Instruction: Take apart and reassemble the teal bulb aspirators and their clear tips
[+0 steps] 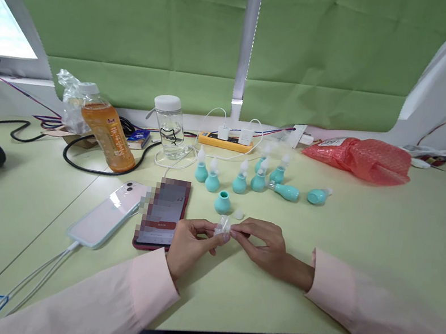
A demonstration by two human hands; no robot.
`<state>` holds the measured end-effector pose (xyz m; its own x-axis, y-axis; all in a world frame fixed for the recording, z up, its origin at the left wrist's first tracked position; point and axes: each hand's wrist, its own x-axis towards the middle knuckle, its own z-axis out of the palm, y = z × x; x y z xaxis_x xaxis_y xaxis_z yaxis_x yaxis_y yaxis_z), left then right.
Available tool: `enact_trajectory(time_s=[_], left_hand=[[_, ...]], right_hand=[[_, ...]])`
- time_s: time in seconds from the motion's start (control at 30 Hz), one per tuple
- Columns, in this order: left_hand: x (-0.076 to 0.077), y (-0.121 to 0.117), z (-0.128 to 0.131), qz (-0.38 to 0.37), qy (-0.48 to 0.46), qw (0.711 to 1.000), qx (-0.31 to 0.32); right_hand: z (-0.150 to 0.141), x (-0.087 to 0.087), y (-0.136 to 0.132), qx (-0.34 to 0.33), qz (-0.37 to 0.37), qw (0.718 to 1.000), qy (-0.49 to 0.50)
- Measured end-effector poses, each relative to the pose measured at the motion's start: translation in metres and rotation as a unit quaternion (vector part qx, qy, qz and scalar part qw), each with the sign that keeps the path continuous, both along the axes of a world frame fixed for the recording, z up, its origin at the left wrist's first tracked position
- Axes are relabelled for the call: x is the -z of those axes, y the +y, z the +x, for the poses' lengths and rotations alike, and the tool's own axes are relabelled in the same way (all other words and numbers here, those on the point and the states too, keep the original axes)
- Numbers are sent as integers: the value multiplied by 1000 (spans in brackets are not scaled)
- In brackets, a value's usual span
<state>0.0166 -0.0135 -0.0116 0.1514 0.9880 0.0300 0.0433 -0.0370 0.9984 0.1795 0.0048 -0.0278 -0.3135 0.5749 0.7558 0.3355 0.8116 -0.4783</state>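
My left hand (192, 243) grips a small clear plastic tube-like piece (222, 224) between thumb and fingers, just above the table. From the other side, my right hand (264, 246) pinches the right end of the same piece. Whether a separate small part is in the right fingertips is too small to tell. Just beyond the hands stands a teal squeeze bulb (223, 204) with its top hole uncovered. Beside it lies a small translucent white tip (238, 214). Farther back are several teal bulbs with clear tips (239, 184), most upright; one teal bulb (286, 192) lies on its side.
A dark red phone (163, 214) lies by my left hand, with a white phone (108, 216) on a cable left of it. Behind stand an orange drink bottle (110, 133), a clear water bottle (171, 132), a yellow power strip (225, 142) and a red bubble-wrap bag (362, 159).
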Motion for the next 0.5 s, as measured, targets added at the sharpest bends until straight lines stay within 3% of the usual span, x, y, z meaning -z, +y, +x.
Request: enact_trajectory(time_s=[0.2,0.5], left_hand=[[1,-1,1,23,12,1000,-5],[0,-1,3,26,25,999,-9]], right_hand=[[-3,-3,-5,12,-90,996,2],[-4,-4,-6,23,-117,993,23]])
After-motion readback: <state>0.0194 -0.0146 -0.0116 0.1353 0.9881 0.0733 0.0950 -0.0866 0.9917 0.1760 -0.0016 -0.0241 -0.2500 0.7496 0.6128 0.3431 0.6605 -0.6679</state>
